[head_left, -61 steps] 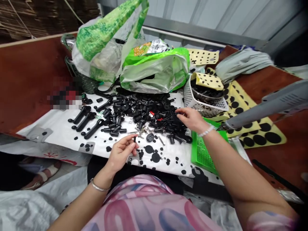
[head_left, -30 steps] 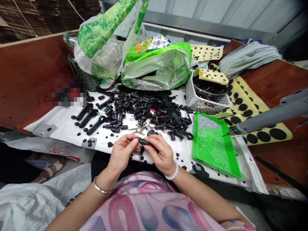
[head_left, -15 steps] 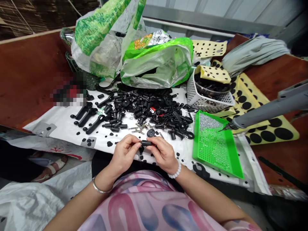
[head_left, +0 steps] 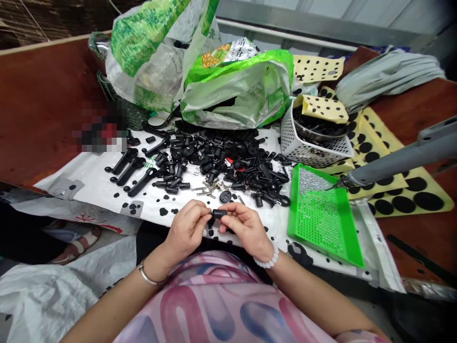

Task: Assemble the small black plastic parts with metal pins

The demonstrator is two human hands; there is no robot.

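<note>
Both my hands meet at the near edge of the white sheet (head_left: 93,186). My left hand (head_left: 187,228) and my right hand (head_left: 243,226) each pinch one end of a small black plastic part (head_left: 218,214) held between them. Fingers of both hands are curled closed on it. Just beyond lies a heap of black plastic parts (head_left: 221,159) with some small metal pieces (head_left: 207,189) at its near side. Three long black handles (head_left: 132,174) lie to the left of the heap.
A green mesh tray (head_left: 321,216) sits right of my hands. A white basket (head_left: 314,143), yellow sheets with black discs (head_left: 389,190), green plastic bags (head_left: 232,90) and a grey power tool (head_left: 400,159) surround the heap. A person's sandalled foot (head_left: 76,245) shows below left.
My right hand came back from the heap with a black part and joined my left hand. Since then both hands have kept hold of it, turning it slightly.
</note>
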